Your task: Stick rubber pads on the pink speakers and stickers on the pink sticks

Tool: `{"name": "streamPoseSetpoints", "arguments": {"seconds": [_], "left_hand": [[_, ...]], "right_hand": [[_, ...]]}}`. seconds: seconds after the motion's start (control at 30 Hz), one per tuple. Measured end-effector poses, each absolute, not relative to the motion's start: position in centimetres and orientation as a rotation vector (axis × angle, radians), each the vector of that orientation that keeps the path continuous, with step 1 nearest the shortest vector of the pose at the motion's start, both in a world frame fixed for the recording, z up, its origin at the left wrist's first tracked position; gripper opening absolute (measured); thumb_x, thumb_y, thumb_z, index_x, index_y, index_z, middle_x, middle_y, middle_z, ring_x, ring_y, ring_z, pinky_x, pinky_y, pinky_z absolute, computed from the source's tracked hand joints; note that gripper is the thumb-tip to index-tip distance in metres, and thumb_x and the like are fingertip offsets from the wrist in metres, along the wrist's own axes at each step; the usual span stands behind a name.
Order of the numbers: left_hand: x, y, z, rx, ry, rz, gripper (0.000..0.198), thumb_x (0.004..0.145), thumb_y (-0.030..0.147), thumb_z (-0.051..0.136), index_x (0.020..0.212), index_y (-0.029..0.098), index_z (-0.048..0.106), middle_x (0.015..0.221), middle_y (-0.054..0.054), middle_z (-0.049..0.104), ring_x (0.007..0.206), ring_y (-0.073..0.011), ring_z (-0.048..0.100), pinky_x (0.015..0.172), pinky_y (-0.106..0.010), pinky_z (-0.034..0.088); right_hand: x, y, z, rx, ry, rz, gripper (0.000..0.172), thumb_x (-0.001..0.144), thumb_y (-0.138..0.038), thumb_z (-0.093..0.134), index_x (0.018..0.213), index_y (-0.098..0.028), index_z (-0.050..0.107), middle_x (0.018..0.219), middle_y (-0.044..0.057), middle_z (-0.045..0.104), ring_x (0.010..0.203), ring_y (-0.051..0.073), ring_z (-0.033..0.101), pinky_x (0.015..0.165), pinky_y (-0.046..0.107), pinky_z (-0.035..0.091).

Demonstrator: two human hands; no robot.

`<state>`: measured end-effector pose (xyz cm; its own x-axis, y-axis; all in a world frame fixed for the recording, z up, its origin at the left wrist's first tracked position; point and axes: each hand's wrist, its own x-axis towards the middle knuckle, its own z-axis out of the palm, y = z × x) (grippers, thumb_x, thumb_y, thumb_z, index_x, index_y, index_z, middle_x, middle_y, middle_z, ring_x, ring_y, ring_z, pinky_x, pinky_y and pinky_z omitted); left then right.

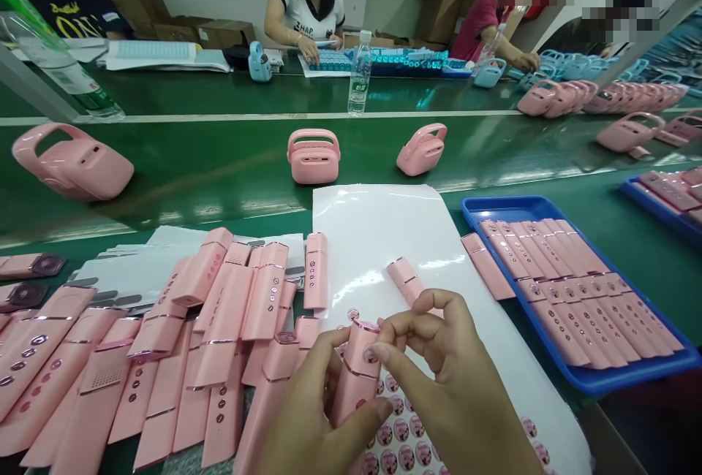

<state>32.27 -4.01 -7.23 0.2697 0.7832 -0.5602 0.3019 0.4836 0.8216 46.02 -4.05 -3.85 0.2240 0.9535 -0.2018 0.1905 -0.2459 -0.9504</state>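
My left hand [307,416] wraps around a pink handheld device [355,359] with a shiny band and holds it upright, tilted slightly. The thumb and fingers of my right hand [447,369] are pinched at its upper front, on a small round picture sticker [371,354] that lies against the surface. Whether the sticker is fully stuck down, I cannot tell. Below my hands is a sheet of round stickers [401,429], partly hidden by them. Another pink device [406,279] lies on the white sheet [378,226] just beyond my right hand.
Many pink devices [219,343] are piled at left, over papers [118,270]. A blue tray [548,384] at right holds rows of them. Pink handled speakers [314,157] stand on the green belt [219,168]. Across it, people work beside a water bottle [360,77].
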Motion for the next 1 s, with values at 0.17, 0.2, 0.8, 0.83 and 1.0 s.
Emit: {"name": "streamPoseSetpoints", "arguments": {"seconds": [0.17,0.2,0.8,0.83,1.0], "left_hand": [[32.5,-3.9,-7.0,1.086,1.323,0.432,0.057,0.069,0.042,0.062,0.119,0.024,0.041,0.076,0.003,0.038,0.072,-0.0177,0.045,0.065,-0.030,0.033],[32.5,-3.8,-6.9,1.084,1.320,0.436,0.056,0.070,0.041,0.062,0.119,0.025,0.041,0.076,0.003,0.038,0.072,-0.0177,0.045,0.065,-0.029,0.034],[32.4,-4.4,-7.5,1.111,1.340,0.512,0.061,0.066,0.037,0.066,0.123,0.024,0.046,0.091,-0.004,0.050,0.090,-0.0251,0.049,0.080,-0.038,0.039],[32.5,-4.4,-7.6,1.106,1.331,0.529,0.061,0.066,0.037,0.067,0.122,0.024,0.047,0.091,-0.004,0.052,0.089,-0.0250,0.050,0.079,-0.038,0.040],[33.1,-3.8,-7.3,0.855,1.217,0.772,0.057,0.069,0.045,0.067,0.116,0.024,0.042,0.108,-0.007,0.059,0.098,-0.0231,0.057,0.078,-0.034,0.048]], "right_hand": [[45.9,-4.2,-3.8,-1.648,-1.133,1.078,0.025,0.081,-0.028,0.058,0.092,-0.026,0.036,0.072,-0.003,0.063,0.070,0.017,0.062,0.064,0.029,0.050],[45.9,-4.2,-3.7,-1.654,-1.140,1.075,0.024,0.081,-0.028,0.058,0.092,-0.026,0.036,0.072,-0.003,0.063,0.071,0.017,0.062,0.064,0.029,0.050],[46.3,-4.5,-4.3,-1.631,-1.159,1.015,0.021,0.079,-0.023,0.058,0.085,-0.027,0.039,0.072,-0.004,0.057,0.065,0.015,0.059,0.056,0.027,0.050],[46.3,-4.6,-4.6,-1.616,-1.135,1.011,0.021,0.078,-0.024,0.060,0.084,-0.027,0.040,0.073,-0.004,0.056,0.067,0.015,0.059,0.060,0.028,0.052],[45.9,-5.5,-7.1,-1.656,-1.065,1.055,0.031,0.084,-0.036,0.053,0.113,-0.027,0.045,0.114,0.007,0.055,0.104,0.023,0.056,0.089,0.041,0.048]]}}
